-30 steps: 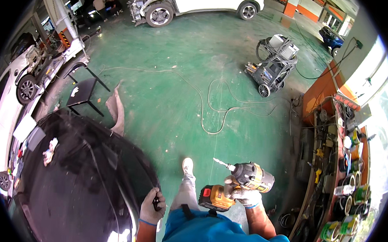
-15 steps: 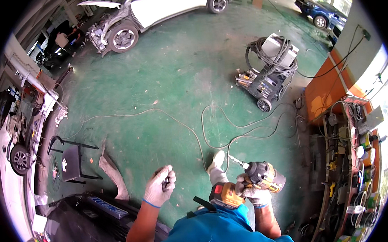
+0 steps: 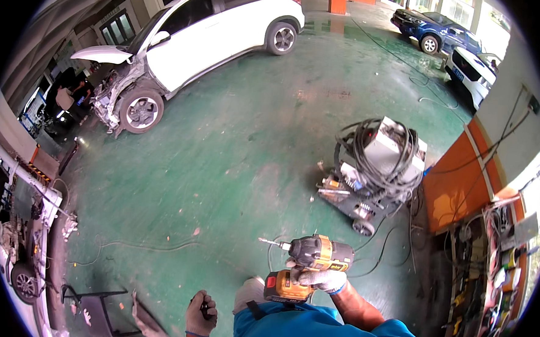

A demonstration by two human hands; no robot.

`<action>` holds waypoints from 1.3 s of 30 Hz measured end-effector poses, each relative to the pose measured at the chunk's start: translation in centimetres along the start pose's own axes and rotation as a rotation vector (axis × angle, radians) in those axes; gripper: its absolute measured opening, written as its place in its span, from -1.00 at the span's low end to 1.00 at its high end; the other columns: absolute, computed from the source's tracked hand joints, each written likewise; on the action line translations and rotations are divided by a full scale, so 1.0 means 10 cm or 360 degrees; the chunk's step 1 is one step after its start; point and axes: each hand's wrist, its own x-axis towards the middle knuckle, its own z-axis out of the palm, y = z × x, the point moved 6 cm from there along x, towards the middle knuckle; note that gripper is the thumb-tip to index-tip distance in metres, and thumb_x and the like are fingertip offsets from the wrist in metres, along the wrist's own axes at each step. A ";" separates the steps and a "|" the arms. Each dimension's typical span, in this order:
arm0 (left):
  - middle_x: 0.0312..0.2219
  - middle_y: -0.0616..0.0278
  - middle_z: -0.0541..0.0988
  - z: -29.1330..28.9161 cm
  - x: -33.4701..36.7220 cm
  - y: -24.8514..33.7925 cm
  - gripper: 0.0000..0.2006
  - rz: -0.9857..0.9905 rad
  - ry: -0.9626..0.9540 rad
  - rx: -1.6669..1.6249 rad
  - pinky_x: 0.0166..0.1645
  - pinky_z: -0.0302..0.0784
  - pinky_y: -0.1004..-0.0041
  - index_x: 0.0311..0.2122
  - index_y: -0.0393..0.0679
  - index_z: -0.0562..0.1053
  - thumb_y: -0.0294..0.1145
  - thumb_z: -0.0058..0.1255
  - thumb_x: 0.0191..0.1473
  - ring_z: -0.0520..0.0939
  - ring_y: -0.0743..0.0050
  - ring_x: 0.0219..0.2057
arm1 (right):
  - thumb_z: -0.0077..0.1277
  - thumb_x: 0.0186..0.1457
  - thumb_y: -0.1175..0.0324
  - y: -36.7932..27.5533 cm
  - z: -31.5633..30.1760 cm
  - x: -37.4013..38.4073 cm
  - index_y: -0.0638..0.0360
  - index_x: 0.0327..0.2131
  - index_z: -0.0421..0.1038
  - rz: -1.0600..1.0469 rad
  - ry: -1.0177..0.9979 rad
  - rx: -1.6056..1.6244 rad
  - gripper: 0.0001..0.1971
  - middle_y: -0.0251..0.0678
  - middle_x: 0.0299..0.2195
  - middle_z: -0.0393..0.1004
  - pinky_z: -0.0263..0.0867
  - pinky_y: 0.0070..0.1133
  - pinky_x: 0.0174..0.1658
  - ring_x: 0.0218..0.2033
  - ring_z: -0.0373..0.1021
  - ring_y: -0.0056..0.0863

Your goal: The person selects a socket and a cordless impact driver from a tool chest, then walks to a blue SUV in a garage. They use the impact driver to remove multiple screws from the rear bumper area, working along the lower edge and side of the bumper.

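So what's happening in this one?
A person in a blue shirt stands on the green workshop floor. The right hand grips a yellow-and-black cordless drill, its bit pointing left. The left hand is closed around a small dark object. A wheeled machine draped with cables stands ahead, and a white car without its front bumper beyond.

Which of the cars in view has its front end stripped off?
The big white car at upper left: its bumper is gone and front wheel exposed. The blue car looks intact.
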 end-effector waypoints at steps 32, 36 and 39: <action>-0.48 0.38 0.54 10.28 7.70 0.76 -0.95 -0.0579 -0.0668 0.1173 -0.57 0.31 0.62 -0.22 -0.02 0.52 -0.34 0.10 0.28 0.50 0.59 -0.53 | 0.33 -0.09 0.64 -4.54 -5.87 6.64 0.24 0.13 0.45 -0.0688 0.0885 0.0373 -0.38 -0.25 -0.05 0.59 0.53 -0.42 0.01 -0.12 0.56 -0.42; -0.50 0.43 0.50 11.06 8.40 0.38 -0.89 -0.0554 -0.0371 0.0891 -0.57 0.30 0.68 -0.28 -0.02 0.51 -0.28 0.14 0.28 0.46 0.61 -0.53 | 0.38 -0.12 0.57 -5.50 -6.80 7.21 0.23 0.14 0.44 -0.0669 0.0884 0.0160 -0.34 -0.29 -0.04 0.58 0.51 -0.42 0.04 -0.06 0.53 -0.41; -0.53 0.44 0.48 11.79 8.82 -0.03 -0.88 -0.0513 -0.0171 0.0786 -0.57 0.31 0.68 -0.30 -0.02 0.52 -0.27 0.13 0.29 0.44 0.63 -0.55 | 0.40 -0.13 0.50 -6.21 -7.66 7.74 0.25 0.14 0.43 -0.0790 0.0885 -0.0068 -0.32 -0.28 -0.14 0.59 0.50 -0.44 -0.04 -0.15 0.54 -0.42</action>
